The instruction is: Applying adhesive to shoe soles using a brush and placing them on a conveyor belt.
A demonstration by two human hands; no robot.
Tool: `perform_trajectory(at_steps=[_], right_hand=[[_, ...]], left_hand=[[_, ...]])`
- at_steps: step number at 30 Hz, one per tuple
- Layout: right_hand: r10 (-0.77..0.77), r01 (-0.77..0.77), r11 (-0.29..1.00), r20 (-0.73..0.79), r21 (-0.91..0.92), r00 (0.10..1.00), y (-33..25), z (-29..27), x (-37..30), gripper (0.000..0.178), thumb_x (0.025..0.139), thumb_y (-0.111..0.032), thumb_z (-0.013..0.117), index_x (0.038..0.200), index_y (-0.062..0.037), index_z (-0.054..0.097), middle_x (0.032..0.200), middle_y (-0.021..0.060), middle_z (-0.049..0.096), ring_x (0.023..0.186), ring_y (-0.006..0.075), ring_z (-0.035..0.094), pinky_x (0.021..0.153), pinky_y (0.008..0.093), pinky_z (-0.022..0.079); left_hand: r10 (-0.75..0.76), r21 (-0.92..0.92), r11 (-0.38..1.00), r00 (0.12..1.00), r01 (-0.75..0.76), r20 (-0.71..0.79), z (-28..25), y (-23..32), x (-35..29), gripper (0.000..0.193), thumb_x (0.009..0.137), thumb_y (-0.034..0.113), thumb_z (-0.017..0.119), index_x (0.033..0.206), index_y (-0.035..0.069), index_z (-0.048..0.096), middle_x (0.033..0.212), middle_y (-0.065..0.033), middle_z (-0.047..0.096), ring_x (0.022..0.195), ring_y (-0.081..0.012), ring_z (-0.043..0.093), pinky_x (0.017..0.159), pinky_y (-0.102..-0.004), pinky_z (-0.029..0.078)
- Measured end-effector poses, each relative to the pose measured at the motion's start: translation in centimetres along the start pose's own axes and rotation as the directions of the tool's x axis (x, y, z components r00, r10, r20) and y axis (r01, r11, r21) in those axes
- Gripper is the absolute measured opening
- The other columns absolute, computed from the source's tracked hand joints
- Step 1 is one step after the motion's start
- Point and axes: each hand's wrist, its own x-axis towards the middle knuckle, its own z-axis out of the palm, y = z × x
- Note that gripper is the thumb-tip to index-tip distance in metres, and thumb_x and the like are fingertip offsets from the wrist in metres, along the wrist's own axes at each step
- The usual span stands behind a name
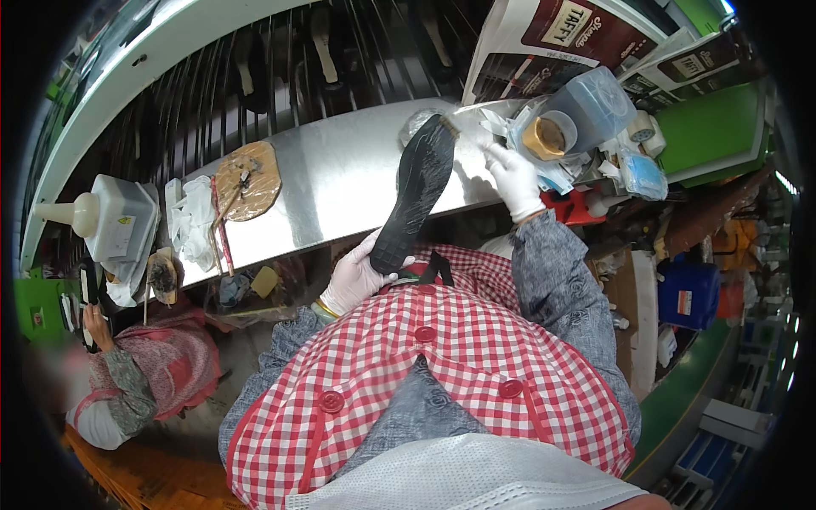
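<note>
My left hand (357,276), in a white glove, is closed around the near end of a black shoe sole (416,191). The sole slants up and away over the metal bench edge. At its far tip is a small tan, bristle-like patch (450,127). To the right of the sole, my gloved right hand (512,180) has its fingers drawn together, pointing toward that tip. Whatever they hold is too blurred to make out. Just beyond this hand stands a cup with amber-coloured contents (544,136), beside a translucent plastic container (595,106).
A narrow metal bench (340,161) runs across, with a conveyor of dark rods (289,59) behind it. A plastic-wrapped tan pad (248,180), white cloths (194,223) and a spouted bottle (115,219) sit left. A co-worker's hand (98,327) is farther left. Cardboard boxes (561,42) stand back right.
</note>
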Motion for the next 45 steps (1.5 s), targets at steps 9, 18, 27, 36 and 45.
perform_trajectory(at_steps=[9, 18, 27, 36, 45], right_hand=[[-0.016, 0.01, 0.996, 0.077, 0.089, 0.997, 0.2, -1.3, 2.6, 0.028, 0.091, -0.013, 0.06, 0.118, -0.0125, 0.068, 0.096, 0.0089, 0.069, 0.087, 0.0169, 0.065, 0.08, 0.027, 0.05], [-0.177, 0.176, 0.984, 0.179, 0.018, 0.968, -0.7, -2.1, 4.6, 0.024, 0.092, -0.013, 0.06, 0.113, -0.0135, 0.071, 0.088, 0.0027, 0.068, 0.077, 0.0107, 0.06, 0.075, 0.0239, 0.049], [0.003, -0.017, 0.988, 0.088, 0.156, 0.996, -1.3, 1.0, -0.7, 0.031, 0.089, -0.015, 0.059, 0.119, -0.0128, 0.066, 0.085, 0.0116, 0.068, 0.082, 0.0258, 0.066, 0.075, 0.0333, 0.051], [-0.298, 0.295, 0.911, 0.034, -0.288, 0.954, -7.1, 2.9, -2.6, 0.046, 0.082, -0.003, 0.057, 0.125, -0.0199, 0.06, 0.075, 0.0087, 0.059, 0.069, 0.0287, 0.06, 0.062, 0.0402, 0.049], [-0.341, 0.346, 0.898, 0.065, -0.272, 0.938, -6.2, 1.4, -4.3, 0.049, 0.079, -0.004, 0.06, 0.127, -0.0149, 0.061, 0.073, 0.0101, 0.057, 0.07, 0.0291, 0.06, 0.062, 0.0403, 0.05]], left_hand=[[-0.014, -0.045, 0.999, 0.999, 0.012, -0.039, 0.1, 1.6, -0.6, 0.045, 0.105, 0.026, 0.028, 0.146, 0.006, 0.031, 0.135, -0.0202, 0.051, 0.115, -0.044, 0.057, 0.078, -0.0417, 0.06], [0.073, 0.109, 0.992, 0.997, -0.07, -0.018, 1.7, 2.9, -0.9, 0.047, 0.103, 0.017, 0.025, 0.145, -0.004, 0.03, 0.143, -0.017, 0.045, 0.13, -0.0279, 0.047, 0.112, -0.0516, 0.035], [-0.033, -0.039, 0.999, 0.998, 0.035, 0.057, 1.3, -0.1, 2.3, 0.044, 0.105, 0.023, 0.027, 0.144, 0.004, 0.035, 0.138, -0.0151, 0.051, 0.124, -0.036, 0.052, 0.085, -0.0424, 0.052], [-0.036, -0.166, 0.984, 0.987, 0.063, 0.157, 1.0, -2.6, 4.4, 0.045, 0.105, 0.026, 0.028, 0.146, 0.007, 0.031, 0.141, -0.0217, 0.046, 0.131, -0.0395, 0.043, 0.096, -0.0481, 0.05], [0.028, -0.151, 0.988, 0.988, -0.005, 0.149, 2.1, -2.7, 5.8, 0.046, 0.105, 0.024, 0.031, 0.149, 0.013, 0.026, 0.143, -0.0153, 0.044, 0.129, -0.0394, 0.045, 0.09, -0.0486, 0.052]])
